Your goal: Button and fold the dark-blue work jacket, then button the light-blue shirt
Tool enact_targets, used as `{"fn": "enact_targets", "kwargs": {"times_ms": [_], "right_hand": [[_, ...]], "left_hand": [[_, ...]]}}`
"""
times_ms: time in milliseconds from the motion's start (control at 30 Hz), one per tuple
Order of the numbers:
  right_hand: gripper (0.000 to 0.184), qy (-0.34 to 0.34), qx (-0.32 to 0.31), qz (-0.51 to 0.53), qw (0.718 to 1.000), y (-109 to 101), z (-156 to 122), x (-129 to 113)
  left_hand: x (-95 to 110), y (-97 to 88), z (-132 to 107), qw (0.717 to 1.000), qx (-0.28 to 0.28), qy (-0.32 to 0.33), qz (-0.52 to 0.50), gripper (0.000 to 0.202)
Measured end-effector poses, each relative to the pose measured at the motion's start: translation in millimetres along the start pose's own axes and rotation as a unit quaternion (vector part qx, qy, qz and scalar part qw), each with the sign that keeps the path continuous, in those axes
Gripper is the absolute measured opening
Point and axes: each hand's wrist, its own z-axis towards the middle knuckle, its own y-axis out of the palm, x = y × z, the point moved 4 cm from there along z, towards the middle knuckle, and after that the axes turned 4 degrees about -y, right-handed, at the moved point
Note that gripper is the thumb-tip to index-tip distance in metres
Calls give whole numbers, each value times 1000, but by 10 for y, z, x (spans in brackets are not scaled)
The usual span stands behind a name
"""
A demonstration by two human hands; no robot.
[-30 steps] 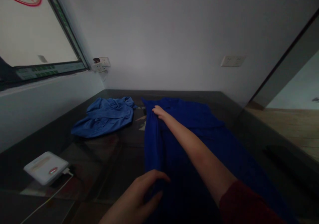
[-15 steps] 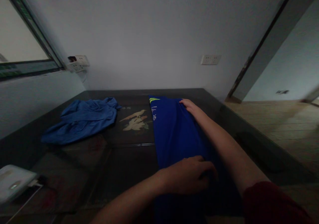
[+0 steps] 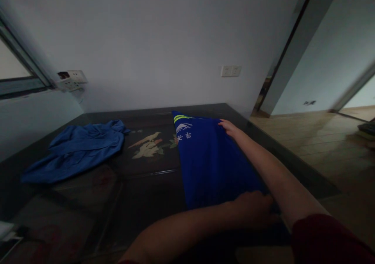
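Observation:
A bright blue sports shirt (image 3: pixel 202 162) with yellow-green stripes and white lettering near its far left corner lies folded lengthwise on a dark table (image 3: pixel 146 193). My right hand (image 3: pixel 227 128) reaches to the far end and pinches the shirt's right edge. Nearer to me, my left hand (image 3: pixel 258 209) crosses over the lower part, its fingers curled on the cloth near the right edge. Shadow partly hides those fingertips. The shirt's near end is dark and partly covered by my left forearm.
To the left lies a crumpled blue denim-like garment (image 3: pixel 84 148). A white device (image 3: pixel 6 229) with a cable sits at the near left edge. Inlaid bird and flower decoration (image 3: pixel 148 146) marks the tabletop. The wall (image 3: pixel 152 49) stands behind, with sockets (image 3: pixel 231 71).
My left hand has moved right across the shirt toward its right edge. The shirt's far end has spread to the right, exposing more lettering. The view has turned right.

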Motion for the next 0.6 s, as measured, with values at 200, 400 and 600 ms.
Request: {"fn": "enact_targets", "kwargs": {"times_ms": [200, 400, 600], "right_hand": [[33, 4, 36, -39, 999, -161, -269, 261], [26, -102, 30, -157, 982, -748, -1081, 92], [36, 2, -130, -342, 931, -1219, -2531, 302]], "left_hand": [[295, -16, -575, 984, 10, 169, 51, 38], [-196, -294, -1431, 969, 230, 61, 64, 29], [-706, -113, -1869, 929, 337, -30, 150, 33]]}}
